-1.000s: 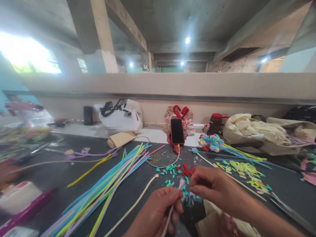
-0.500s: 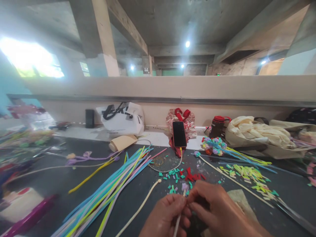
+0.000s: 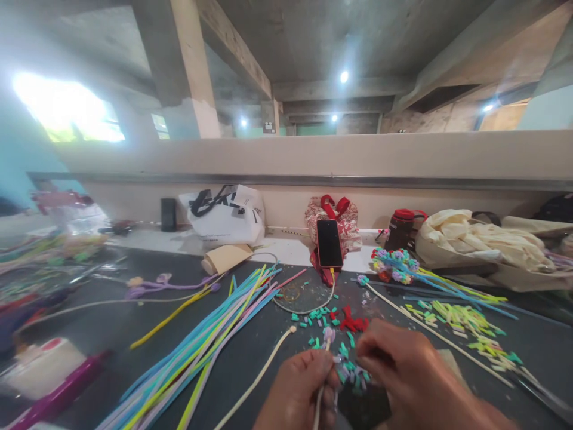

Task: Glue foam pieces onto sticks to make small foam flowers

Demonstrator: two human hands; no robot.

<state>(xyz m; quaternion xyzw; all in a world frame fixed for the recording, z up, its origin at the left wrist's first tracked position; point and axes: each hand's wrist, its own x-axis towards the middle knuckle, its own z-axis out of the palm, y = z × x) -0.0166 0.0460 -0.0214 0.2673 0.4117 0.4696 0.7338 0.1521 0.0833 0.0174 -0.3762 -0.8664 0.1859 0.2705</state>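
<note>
while the left hand (image 3: 304, 382) pinches a pale, lilac-tipped cord (image 3: 329, 338) in its fingers, the right hand (image 3: 400, 370) has drawn away.
now the left alone steadies it; whether the right's half-curled fingers hold anything is unclear. teal bits (image 3: 344, 350) lie beyond.

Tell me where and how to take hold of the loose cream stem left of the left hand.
Pinch the cream stem just below its knobbed tip, probably from above: near there it is slim and lies apart from its neighbours. Coming from the coloured bundle side should avoid the left hand, which holds the purple-tipped stem.
</note>
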